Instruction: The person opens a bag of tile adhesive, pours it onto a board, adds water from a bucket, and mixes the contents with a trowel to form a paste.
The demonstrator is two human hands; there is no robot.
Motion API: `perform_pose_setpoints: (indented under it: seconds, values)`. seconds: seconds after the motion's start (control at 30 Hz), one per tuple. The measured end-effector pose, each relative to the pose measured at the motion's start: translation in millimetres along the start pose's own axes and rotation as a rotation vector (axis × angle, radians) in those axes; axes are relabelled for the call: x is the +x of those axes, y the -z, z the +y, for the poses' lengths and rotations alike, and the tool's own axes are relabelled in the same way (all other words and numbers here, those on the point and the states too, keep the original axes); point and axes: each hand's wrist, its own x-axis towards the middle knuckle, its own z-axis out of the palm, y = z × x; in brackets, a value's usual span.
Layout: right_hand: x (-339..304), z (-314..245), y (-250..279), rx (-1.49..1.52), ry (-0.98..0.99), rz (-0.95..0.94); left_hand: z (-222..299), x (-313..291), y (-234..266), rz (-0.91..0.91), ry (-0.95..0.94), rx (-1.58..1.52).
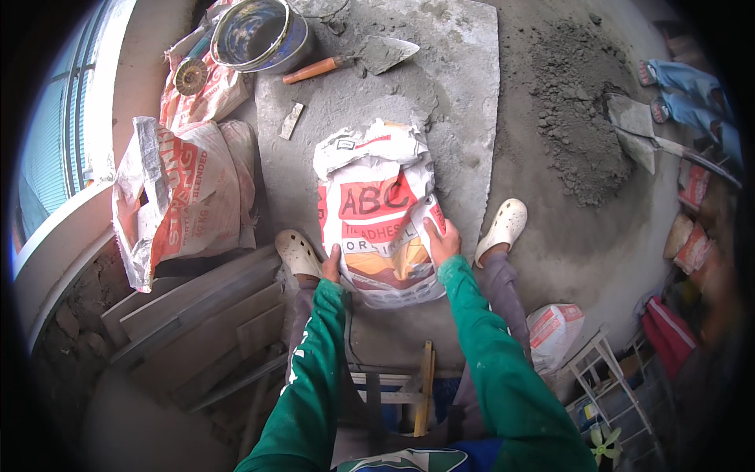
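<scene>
Left hand [331,266] and right hand [443,242] grasp the bag [377,224] by its sides; tilting could spill contents through its ragged top.

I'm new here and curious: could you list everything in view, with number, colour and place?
Bag: one, white and red, centre.
Board: one, grey, under bag.
Bucket: one, dark, upper left.
Trowel: one, orange handle, beside bucket.
Flat scrap: one, pale, below bucket.
Sacks: several, white and red, left.
Disc: one, brown, upper left.
Panels: several, greyish, lower left.
Powder heap: one, grey, upper right.
Shovel: one, grey, beside heap.
Co-worker's legs: two, blue, far right.
Small bag: one, white and red, lower right.
Rack: one, pale, lower right.
Strip: one, yellow, bottom centre.
Clutter: uncountable, reddish, far right.
Clogs: two, cream, flanking bag.
Trousers: one pair, purplish, bottom.
Sleeves: two, green, bottom.
Left hand, right hand: two, bare, holding bag.
</scene>
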Motion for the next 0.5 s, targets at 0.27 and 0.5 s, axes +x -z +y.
perform_pose_setpoints:
  seconds: [0.27,0.5]
  values:
    - [38,63,-3,0.366,-0.249,-0.359,-12,47,1,-0.185,-0.08,-0.569]
    - [33,108,-15,0.398,-0.378,-0.422,-12,58,21,-0.271,0.166,-0.325]
